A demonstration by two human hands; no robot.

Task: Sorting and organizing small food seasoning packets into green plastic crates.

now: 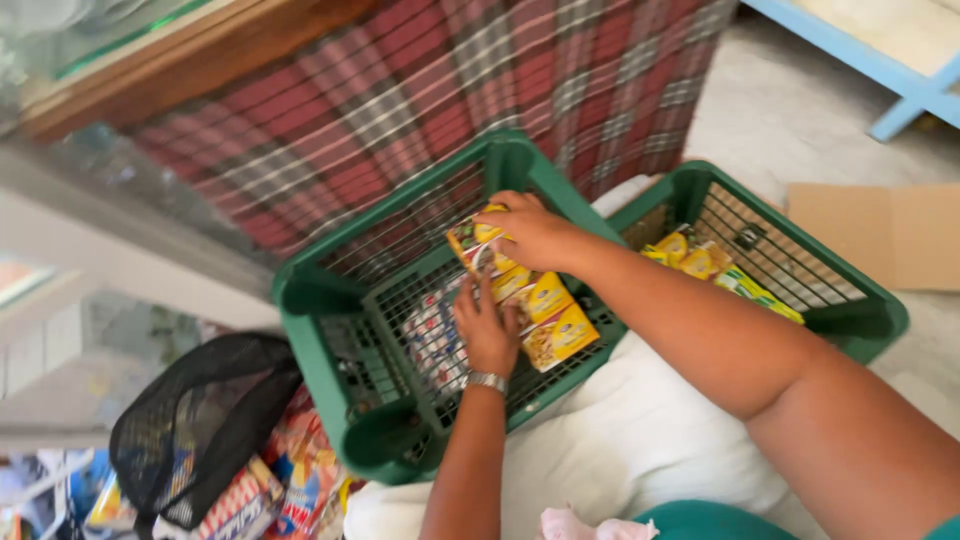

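Green crate (330, 290): holds yellow packets (545, 315), at 12 o'clock from the wrists.
Left hand (487, 330): fingers flat, pressing the packets' 9 o'clock edge; watch (487, 381) on wrist.
Right hand (530, 232): gripping the stack's 12 o'clock end.
Second crate (860, 310): at 3 o'clock, with more packets (700, 262).

Both bare arms reach forward and down from the lower edge of the view. The left hand (487, 328) lies palm down, fingers stretched ahead and close together, a metal watch band round its wrist. The right forearm crosses in from the lower right, and the right hand (530, 232) curls its fingers in a closed grip ahead of the left.
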